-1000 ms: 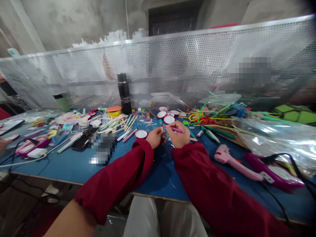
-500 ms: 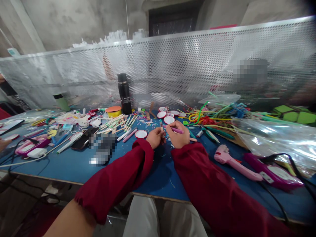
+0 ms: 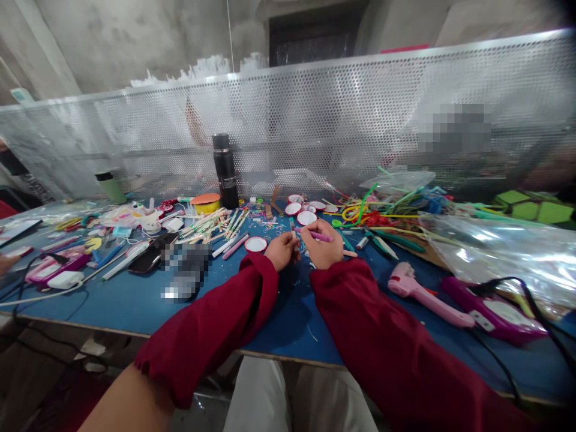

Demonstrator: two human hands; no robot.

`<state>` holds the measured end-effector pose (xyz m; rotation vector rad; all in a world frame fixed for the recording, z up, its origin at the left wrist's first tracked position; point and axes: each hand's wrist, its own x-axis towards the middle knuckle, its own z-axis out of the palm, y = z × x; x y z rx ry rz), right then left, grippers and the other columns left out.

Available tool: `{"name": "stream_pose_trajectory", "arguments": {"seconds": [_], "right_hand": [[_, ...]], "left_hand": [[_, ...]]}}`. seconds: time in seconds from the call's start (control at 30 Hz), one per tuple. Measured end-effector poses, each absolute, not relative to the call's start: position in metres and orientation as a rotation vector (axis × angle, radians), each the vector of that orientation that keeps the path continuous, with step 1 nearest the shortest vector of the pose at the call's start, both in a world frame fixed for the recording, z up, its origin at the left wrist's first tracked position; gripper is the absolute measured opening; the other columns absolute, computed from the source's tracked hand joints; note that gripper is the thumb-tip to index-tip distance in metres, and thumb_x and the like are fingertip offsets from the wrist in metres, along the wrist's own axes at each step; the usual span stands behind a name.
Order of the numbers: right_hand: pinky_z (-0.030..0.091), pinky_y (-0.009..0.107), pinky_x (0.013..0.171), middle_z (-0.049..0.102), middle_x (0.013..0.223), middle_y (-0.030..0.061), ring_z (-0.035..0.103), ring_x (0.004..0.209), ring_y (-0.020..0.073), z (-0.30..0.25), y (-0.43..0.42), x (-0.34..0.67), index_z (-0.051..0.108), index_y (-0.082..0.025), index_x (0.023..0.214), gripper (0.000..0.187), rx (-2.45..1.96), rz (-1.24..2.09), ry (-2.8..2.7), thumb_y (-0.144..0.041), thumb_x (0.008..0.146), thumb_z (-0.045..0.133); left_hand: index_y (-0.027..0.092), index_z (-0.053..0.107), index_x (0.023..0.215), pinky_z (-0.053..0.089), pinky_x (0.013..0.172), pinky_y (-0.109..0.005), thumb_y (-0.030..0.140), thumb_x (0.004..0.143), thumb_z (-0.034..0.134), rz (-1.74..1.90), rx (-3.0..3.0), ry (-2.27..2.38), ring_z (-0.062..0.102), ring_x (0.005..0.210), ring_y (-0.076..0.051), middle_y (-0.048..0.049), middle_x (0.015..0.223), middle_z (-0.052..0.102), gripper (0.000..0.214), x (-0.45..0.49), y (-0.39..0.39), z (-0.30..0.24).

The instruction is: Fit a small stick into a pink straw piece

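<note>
Over the blue table, my right hand (image 3: 324,245) is closed around a purple marker pen (image 3: 320,236), its tip toward my other hand. My left hand (image 3: 282,249) pinches a small, narrow stick-like piece (image 3: 292,224) with a teal upper end; its exact kind is too small to make out. The two hands nearly meet, and the fingers partly hide the piece and the pen's tip. Just beyond them lie several white discs with red rims (image 3: 306,217). Another such disc (image 3: 255,244) lies left of my left hand, beside a pink marker (image 3: 236,246).
A black bottle (image 3: 225,171) stands at the back against the perforated metal screen (image 3: 297,132). Wooden sticks (image 3: 204,227) and a dark phone (image 3: 153,253) lie to the left. At right are a pink glue gun (image 3: 429,297), a purple device (image 3: 495,315) with a cable, and clear plastic (image 3: 499,252).
Both hands keep their grips and stay almost in place. The whole view has shifted very slightly, with the objects at right appearing a little farther left.
</note>
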<state>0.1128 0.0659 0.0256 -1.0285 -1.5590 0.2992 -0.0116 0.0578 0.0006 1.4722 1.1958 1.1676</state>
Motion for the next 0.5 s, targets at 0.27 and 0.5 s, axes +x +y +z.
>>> {"name": "stream_pose_trajectory", "arguments": {"seconds": [0.27,0.5], "right_hand": [[0.041,0.027,0.060,0.059,0.062,-0.0026,0.055,0.060,0.0144,0.0251,0.0669,0.1113,0.056,-0.023,0.066,0.012,-1.008,0.304,-1.566,-0.029,0.076,0.057],[0.041,0.027,0.059,0.059,0.061,-0.0027,0.054,0.059,0.0143,0.0265,0.0658,0.1119,0.056,-0.023,0.066,0.012,-1.018,0.301,-1.576,-0.029,0.075,0.057]], "left_hand": [[0.019,0.046,0.078,0.036,0.045,-0.020,0.026,0.096,0.040,1.161,1.500,1.196,0.047,0.040,-0.009,0.0043,0.051,0.055,0.021,-0.0127,0.0596,-0.0014],[0.018,0.046,0.076,0.037,0.047,-0.019,0.028,0.096,0.042,1.153,1.514,1.197,0.048,0.041,-0.008,0.0047,0.051,0.055,0.022,-0.0130,0.0588,-0.0016]]}}
